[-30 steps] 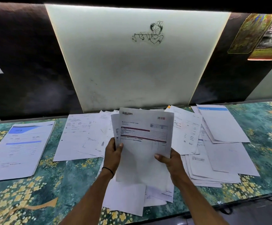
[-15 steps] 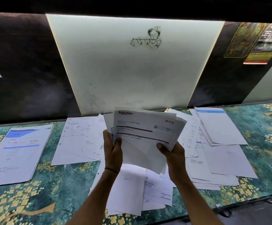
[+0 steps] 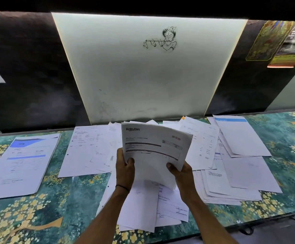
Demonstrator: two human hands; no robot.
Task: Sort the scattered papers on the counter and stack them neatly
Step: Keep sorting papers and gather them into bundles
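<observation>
Green floral worktop (image 3: 37, 217), lit wall panel (image 3: 143, 76) behind: I hold a sheaf of papers (image 3: 153, 143) upright at centre, left hand (image 3: 124, 170) and right hand (image 3: 182, 173) each with grip clamped on it. One neat stack (image 3: 23, 162) lies at nine o'clock; loose sheets (image 3: 240, 173) at three o'clock await sorting.

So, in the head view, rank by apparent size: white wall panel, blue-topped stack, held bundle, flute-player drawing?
1. White wall panel.
2. Blue-topped stack and held bundle look alike; the bundle is nearer the camera, so unranked.
3. Flute-player drawing.
</observation>
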